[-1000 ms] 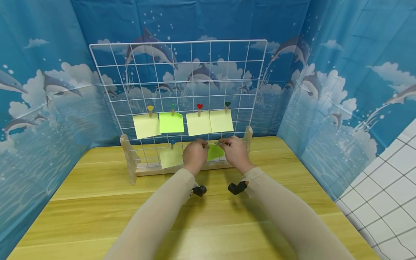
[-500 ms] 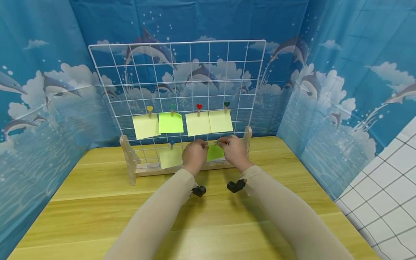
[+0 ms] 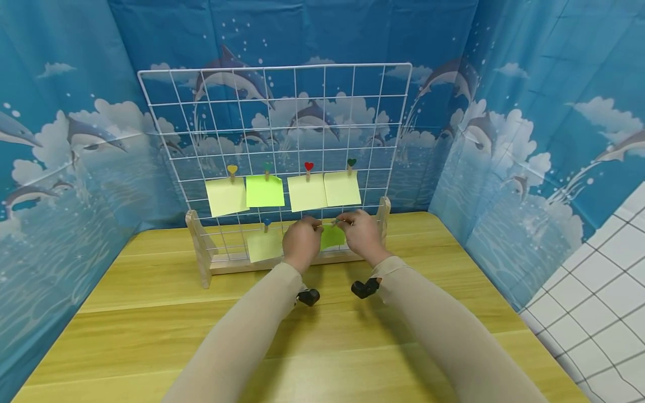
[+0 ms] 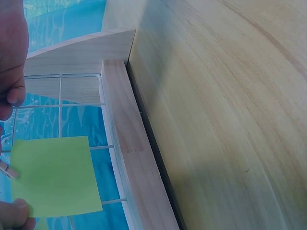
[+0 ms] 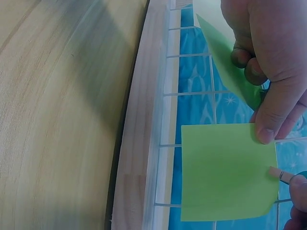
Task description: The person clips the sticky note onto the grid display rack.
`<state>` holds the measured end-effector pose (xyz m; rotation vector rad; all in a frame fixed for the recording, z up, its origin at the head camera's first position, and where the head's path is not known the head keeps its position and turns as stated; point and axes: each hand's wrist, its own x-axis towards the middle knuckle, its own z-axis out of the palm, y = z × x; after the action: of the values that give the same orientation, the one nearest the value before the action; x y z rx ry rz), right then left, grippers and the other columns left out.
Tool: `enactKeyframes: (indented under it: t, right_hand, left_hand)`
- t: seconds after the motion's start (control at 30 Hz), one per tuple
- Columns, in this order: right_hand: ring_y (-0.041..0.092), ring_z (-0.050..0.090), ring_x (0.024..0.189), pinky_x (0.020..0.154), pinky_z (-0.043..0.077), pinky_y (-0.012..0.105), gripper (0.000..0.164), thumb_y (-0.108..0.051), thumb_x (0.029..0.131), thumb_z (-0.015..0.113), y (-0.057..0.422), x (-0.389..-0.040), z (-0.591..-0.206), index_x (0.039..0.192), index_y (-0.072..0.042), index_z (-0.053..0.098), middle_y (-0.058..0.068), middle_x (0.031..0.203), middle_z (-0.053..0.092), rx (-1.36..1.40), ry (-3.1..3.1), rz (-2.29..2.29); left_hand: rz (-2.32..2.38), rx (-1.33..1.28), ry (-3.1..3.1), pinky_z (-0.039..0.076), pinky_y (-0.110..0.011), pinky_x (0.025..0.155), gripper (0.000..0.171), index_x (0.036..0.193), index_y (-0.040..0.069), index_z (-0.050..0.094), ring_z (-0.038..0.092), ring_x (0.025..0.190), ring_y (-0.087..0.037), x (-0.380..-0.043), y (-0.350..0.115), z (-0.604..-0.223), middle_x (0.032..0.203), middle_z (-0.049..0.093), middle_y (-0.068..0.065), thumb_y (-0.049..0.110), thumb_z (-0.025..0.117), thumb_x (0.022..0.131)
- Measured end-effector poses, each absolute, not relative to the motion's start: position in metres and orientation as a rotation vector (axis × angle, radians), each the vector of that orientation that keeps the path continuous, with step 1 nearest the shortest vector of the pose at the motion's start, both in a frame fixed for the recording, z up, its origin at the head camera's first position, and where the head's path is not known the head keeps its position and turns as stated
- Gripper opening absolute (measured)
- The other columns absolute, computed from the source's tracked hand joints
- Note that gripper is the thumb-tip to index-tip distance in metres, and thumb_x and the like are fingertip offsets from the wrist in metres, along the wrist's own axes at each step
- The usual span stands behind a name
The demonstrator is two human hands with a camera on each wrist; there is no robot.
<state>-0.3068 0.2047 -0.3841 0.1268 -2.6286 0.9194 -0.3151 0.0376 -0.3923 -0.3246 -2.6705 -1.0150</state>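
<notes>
My left hand (image 3: 302, 239) pinches the upper left corner of a green sticky note (image 5: 225, 172), its thumb (image 5: 266, 129) lying on the front. The note hangs flat against the lower part of a white wire grid (image 3: 325, 129). My right hand (image 3: 363, 234) holds a small wooden clothespin (image 5: 275, 172) by its coloured end, and the pin's jaws overlap the note's top edge. A second green sheet (image 5: 230, 72) slants out by the left hand's curled fingers; whether they grip it is hidden. In the left wrist view the right hand's lower fingers (image 4: 17, 96) show at top left.
Above hang pale yellow notes (image 3: 227, 198) and one bright green note (image 3: 264, 191) under heart-topped clothespins. A pale note (image 3: 264, 246) with a blue-heart pin is just left of the left hand. Wooden feet (image 3: 199, 246) carry the grid on the wooden table (image 3: 322, 347).
The right hand has edged slightly left, with the clothespin closer over the note. The left hand keeps its place at the note's corner.
</notes>
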Motion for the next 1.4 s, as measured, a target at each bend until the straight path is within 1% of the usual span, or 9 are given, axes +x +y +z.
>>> enactKeyframes:
  t: [0.2,0.47,0.73,0.9,1.17,1.4]
  right_hand:
    - [0.027,0.068,0.095,0.076,0.056,0.041,0.024,-0.026,0.107,0.064,0.2034,-0.3075,-0.3843,0.117,-0.013,0.081,0.010,0.112,0.072,0.119,-2.619,0.927]
    - [0.027,0.067,0.097,0.077,0.056,0.041,0.024,-0.026,0.108,0.063,0.2041,-0.3085,-0.3854,0.119,-0.014,0.080,0.010,0.114,0.071,0.111,-2.627,0.943]
    - [0.027,0.067,0.100,0.077,0.056,0.041,0.025,-0.026,0.108,0.062,0.2013,-0.3077,-0.3851,0.121,-0.013,0.080,0.010,0.114,0.073,0.130,-2.630,0.915]
    - [0.027,0.068,0.101,0.077,0.057,0.040,0.026,-0.025,0.108,0.061,0.1999,-0.3075,-0.3857,0.122,-0.012,0.080,0.011,0.118,0.072,0.126,-2.632,0.917]
    - [0.027,0.067,0.100,0.077,0.057,0.041,0.025,-0.024,0.108,0.062,0.1984,-0.3067,-0.3846,0.121,-0.012,0.080,0.010,0.116,0.073,0.118,-2.637,0.918]
    - [0.027,0.068,0.104,0.079,0.058,0.041,0.025,-0.025,0.108,0.062,0.1990,-0.3078,-0.3861,0.121,-0.013,0.080,0.010,0.115,0.076,0.138,-2.629,0.880]
  left_hand:
    - [-1.008,-0.323,-2.666,0.060,-0.038,0.072,0.022,0.122,0.015,0.079,0.076,0.091,-0.021,-0.3154,0.0379,-0.3921,0.115,0.080,-0.003,0.023,0.065,0.106]
    - [-0.991,-0.325,-2.665,0.059,-0.036,0.068,0.022,0.122,0.015,0.079,0.076,0.088,-0.020,-0.3160,0.0380,-0.3928,0.115,0.080,-0.003,0.023,0.066,0.106]
    - [-0.992,-0.325,-2.668,0.060,-0.038,0.072,0.023,0.122,0.015,0.079,0.077,0.092,-0.021,-0.3171,0.0372,-0.3940,0.115,0.080,-0.003,0.024,0.066,0.106]
    - [-0.992,-0.323,-2.660,0.061,-0.039,0.073,0.023,0.122,0.016,0.079,0.077,0.093,-0.021,-0.3184,0.0370,-0.3960,0.115,0.080,-0.003,0.024,0.066,0.106]
    - [-0.986,-0.326,-2.648,0.061,-0.040,0.073,0.023,0.122,0.015,0.080,0.077,0.091,-0.022,-0.3184,0.0371,-0.3973,0.113,0.080,-0.004,0.024,0.066,0.105]
    - [-0.989,-0.327,-2.644,0.061,-0.039,0.073,0.022,0.121,0.015,0.080,0.077,0.093,-0.022,-0.3164,0.0378,-0.3955,0.114,0.080,-0.003,0.023,0.067,0.105]
